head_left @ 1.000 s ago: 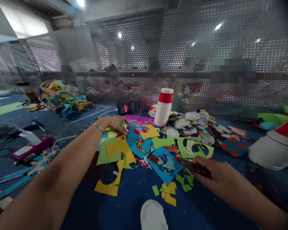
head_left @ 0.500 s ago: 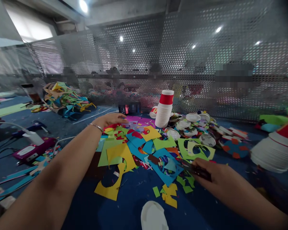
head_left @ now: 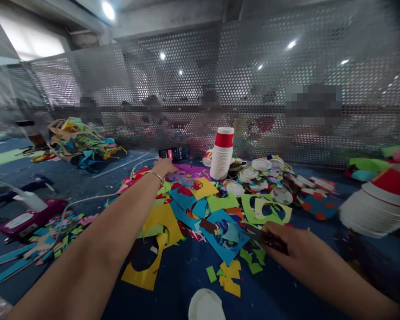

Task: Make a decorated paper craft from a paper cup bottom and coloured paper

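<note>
Reaching across a blue table (head_left: 173, 284), the left hand (head_left: 162, 167) rests palm down with fingers loosely spread on purple paper (head_left: 193, 171) at the far edge of a heap of coloured scraps (head_left: 186, 209), gripping nothing. Just beyond its fingertips lies a phone (head_left: 174, 153), its screen lit, close to the hand but apart from it. A thin bracelet (head_left: 155, 176) circles the wrist.

The right hand (head_left: 286, 242) is curled shut around a dark tool (head_left: 270, 238), too blurred to identify, its tip pointing towards a blue sheet (head_left: 225, 235) with a round hole cut out, which lies just beside the fingers. Small yellow and green offcuts (head_left: 231, 271) sit just below that hand.

Between the hands spread yellow, green and blue sheets, many with cut-out holes. Beyond the right hand stands a stack of cups (head_left: 222, 153), the top one red, with scattered white lids (head_left: 263, 173) just to its right. Another stack of cups (head_left: 380, 200) lies on its side further right. Near the bottom edge sits a white lid (head_left: 205, 306). Well to the left of the left arm lie a purple device (head_left: 23, 221) and a second scrap pile (head_left: 82, 142). A perforated screen (head_left: 253, 80) backs the table.
</note>
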A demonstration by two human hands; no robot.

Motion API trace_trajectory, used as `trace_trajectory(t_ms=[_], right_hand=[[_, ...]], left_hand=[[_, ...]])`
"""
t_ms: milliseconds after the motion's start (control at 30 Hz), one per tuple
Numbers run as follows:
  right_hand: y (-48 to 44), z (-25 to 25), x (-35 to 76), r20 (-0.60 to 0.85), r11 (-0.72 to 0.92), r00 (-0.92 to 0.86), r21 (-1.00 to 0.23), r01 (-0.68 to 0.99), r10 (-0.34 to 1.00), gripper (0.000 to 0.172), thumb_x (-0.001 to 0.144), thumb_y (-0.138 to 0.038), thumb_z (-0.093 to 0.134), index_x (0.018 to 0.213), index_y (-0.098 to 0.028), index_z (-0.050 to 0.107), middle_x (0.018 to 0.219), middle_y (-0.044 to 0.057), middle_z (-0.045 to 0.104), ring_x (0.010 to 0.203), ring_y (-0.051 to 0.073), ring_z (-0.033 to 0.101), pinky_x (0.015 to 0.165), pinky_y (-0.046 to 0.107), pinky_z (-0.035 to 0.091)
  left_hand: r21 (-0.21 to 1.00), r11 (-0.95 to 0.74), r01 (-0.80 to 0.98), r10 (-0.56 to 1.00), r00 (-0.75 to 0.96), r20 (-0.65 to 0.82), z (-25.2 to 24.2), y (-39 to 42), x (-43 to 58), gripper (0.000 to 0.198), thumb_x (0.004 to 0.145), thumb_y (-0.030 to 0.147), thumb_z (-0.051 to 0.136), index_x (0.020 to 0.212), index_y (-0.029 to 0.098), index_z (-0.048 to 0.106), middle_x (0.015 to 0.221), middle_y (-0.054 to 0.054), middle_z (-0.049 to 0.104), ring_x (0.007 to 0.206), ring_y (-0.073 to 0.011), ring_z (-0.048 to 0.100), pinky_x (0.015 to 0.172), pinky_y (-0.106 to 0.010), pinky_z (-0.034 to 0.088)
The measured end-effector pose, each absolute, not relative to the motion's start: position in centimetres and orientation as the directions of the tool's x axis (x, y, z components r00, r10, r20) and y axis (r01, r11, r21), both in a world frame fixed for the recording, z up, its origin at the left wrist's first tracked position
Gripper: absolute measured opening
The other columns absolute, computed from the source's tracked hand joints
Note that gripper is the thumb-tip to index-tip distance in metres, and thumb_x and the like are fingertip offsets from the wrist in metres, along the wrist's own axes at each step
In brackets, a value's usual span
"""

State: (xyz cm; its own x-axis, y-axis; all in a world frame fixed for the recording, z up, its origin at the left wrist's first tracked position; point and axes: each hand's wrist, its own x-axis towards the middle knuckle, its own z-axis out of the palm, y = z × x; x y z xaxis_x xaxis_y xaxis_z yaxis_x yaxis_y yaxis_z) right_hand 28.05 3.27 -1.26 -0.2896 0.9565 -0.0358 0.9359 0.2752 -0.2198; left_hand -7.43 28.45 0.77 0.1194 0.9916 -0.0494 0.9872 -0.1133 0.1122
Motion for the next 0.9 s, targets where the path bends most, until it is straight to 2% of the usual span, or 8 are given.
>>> trace_trajectory(t_ms=[133, 333, 667, 900], right_hand=[[3.2, -1.3, 28.0, -0.060, 0.251, -0.270, -0.217, 0.943, 0.961, 0.012, 0.093, -0.032, 0.048, 0.086, -0.024, 0.052, 0.075, 0.003, 0.067, 0.065, 0.022, 0.061, 0.057, 0.031, 0.034], [3.2, -1.4, 28.2, -0.050, 0.257, -0.274, -0.227, 0.939, 0.960, 0.009, 0.092, -0.031, 0.049, 0.086, -0.025, 0.052, 0.074, 0.002, 0.067, 0.065, 0.021, 0.061, 0.057, 0.031, 0.034], [3.4, -1.7, 28.2, -0.041, 0.260, -0.279, -0.251, 0.932, 0.959, 0.009, 0.090, -0.030, 0.051, 0.083, -0.025, 0.053, 0.072, 0.002, 0.066, 0.064, 0.021, 0.060, 0.056, 0.030, 0.034], [3.3, -1.6, 28.3, 0.010, 0.287, -0.296, -0.273, 0.918, 0.955, 0.006, 0.088, -0.028, 0.054, 0.084, -0.025, 0.057, 0.072, 0.003, 0.069, 0.061, 0.020, 0.062, 0.054, 0.028, 0.036]], left_hand=[[0.010, -0.099, 0.995, 0.995, 0.099, -0.007, 0.5, 28.7, -6.2, 0.037, 0.095, 0.036, 0.060, 0.126, 0.017, 0.058, 0.127, -0.010, 0.060, 0.108, -0.0236, 0.063, 0.090, -0.045, 0.055], [-0.056, -0.163, 0.985, 0.983, 0.167, 0.070, -0.1, 29.0, -3.9, 0.037, 0.095, 0.036, 0.060, 0.126, 0.017, 0.057, 0.127, -0.011, 0.060, 0.108, -0.0237, 0.062, 0.091, -0.045, 0.055], [-0.095, -0.071, 0.993, 0.958, 0.094, 0.270, -1.7, 27.9, -2.3, 0.037, 0.095, 0.036, 0.060, 0.127, 0.017, 0.057, 0.128, -0.011, 0.060, 0.109, -0.0240, 0.062, 0.091, -0.046, 0.055], [-0.096, -0.043, 0.994, 0.957, 0.069, 0.282, -1.6, 28.4, -3.1, 0.037, 0.095, 0.036, 0.060, 0.126, 0.017, 0.057, 0.128, -0.011, 0.060, 0.109, -0.0242, 0.062, 0.091, -0.046, 0.054]])
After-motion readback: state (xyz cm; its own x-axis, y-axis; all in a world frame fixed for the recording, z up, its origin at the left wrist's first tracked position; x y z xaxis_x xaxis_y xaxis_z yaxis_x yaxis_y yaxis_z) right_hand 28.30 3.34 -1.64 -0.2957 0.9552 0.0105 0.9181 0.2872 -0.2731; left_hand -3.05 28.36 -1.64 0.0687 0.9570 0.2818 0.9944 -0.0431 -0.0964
